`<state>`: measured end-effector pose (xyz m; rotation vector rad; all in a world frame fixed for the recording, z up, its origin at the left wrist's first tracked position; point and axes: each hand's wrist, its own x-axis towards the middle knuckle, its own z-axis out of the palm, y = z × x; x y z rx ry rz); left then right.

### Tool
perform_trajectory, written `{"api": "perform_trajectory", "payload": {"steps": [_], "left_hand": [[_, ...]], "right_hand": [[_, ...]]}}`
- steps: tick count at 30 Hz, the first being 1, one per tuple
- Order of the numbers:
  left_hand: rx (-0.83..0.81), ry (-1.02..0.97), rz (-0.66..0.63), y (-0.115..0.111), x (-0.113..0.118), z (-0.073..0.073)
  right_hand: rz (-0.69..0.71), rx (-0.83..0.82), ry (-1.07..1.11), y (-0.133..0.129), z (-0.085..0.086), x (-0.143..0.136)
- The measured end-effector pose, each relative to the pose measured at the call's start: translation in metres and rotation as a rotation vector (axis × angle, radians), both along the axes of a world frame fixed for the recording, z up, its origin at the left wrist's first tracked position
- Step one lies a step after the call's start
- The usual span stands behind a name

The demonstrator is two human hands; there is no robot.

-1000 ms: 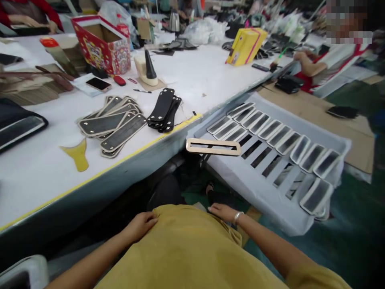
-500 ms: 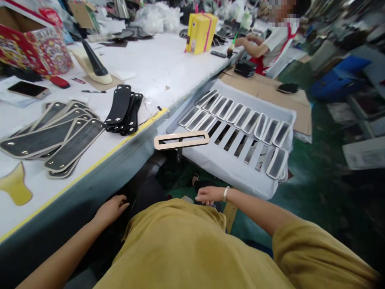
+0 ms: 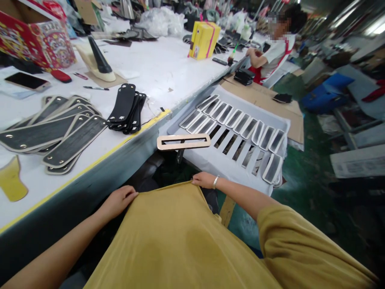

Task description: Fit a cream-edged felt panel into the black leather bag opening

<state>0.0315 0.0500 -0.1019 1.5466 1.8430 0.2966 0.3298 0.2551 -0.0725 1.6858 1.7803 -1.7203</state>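
At the near edge of the view, both hands rest on the hem of a mustard-yellow shirt (image 3: 180,237) that the person wears. The left hand (image 3: 118,200) lies on the left part of the hem, with the fingers (image 3: 130,194) loosely spread and flat on the cloth; they do not close around anything. The right hand (image 3: 203,179) touches the far right corner of the hem, and its fingers seem to pinch the cloth edge, though the grip itself is hard to see. A thin bracelet (image 3: 215,182) sits on the right wrist.

Just beyond the hands, a beige frame-shaped template (image 3: 183,141) with a long slot stands on a small post, between the table (image 3: 168,68) and a grey tray (image 3: 216,160). The tray holds rows of dark oblong pieces with pale borders (image 3: 237,120), and some slots in it are open.

On the table to the left, a fan of larger dark pieces with pale rims (image 3: 57,128) lies near the yellow-lined edge, and a stack of black straps (image 3: 126,108) lies to the right of them. A yellow scraper (image 3: 12,182) is at the left. Farther away are a phone (image 3: 27,81), a red patterned box (image 3: 39,36) and a yellow box (image 3: 204,40). At the far right end another person (image 3: 270,52) works at the table.
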Motion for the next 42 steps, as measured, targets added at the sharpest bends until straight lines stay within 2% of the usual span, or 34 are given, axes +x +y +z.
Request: {"api": "perform_trajectory", "payload": {"steps": [4,7,11,15,17,19,22,26,28,30,34,36,42], "left_hand": [[0.073,0.065,-0.020,0.014,-0.024,-0.001],[0.085,0.013,0.014,0.015,-0.023,0.001],[0.056,-0.074,0.104,0.011,-0.021,0.001],[0.010,-0.036,0.296,0.001,-0.044,-0.005],[-0.016,-0.028,0.382,-0.010,-0.059,-0.009],[-0.055,-0.043,0.416,-0.025,-0.066,-0.016],[-0.123,-0.108,0.373,-0.049,-0.050,-0.034],[-0.176,-0.181,0.243,-0.070,-0.002,-0.059],[-0.182,-0.169,0.191,-0.071,0.013,-0.064],[-0.149,-0.112,0.192,-0.063,0.012,-0.064],[-0.013,0.060,0.318,-0.035,-0.019,-0.058],[0.016,0.101,0.332,-0.024,-0.033,-0.056],[0.052,0.130,0.312,-0.025,-0.039,-0.056]], "right_hand": [[-0.032,0.021,-0.011,0.002,-0.008,-0.005],[0.005,-0.004,-0.008,0.005,-0.020,-0.008],[0.144,-0.086,-0.002,0.008,-0.043,-0.009],[0.287,-0.148,-0.019,0.013,-0.069,0.006],[0.307,-0.133,-0.041,0.011,-0.077,0.021],[0.323,-0.104,-0.080,0.002,-0.084,0.037],[0.353,-0.038,-0.104,-0.018,-0.093,0.049],[0.348,0.108,-0.096,-0.035,-0.107,0.045],[0.334,0.182,-0.086,-0.035,-0.110,0.043],[0.316,0.262,-0.066,-0.030,-0.110,0.044],[0.250,0.428,-0.034,-0.012,-0.102,0.045],[0.236,0.473,-0.016,-0.006,-0.098,0.043],[0.247,0.501,0.028,-0.007,-0.099,0.042]]}}
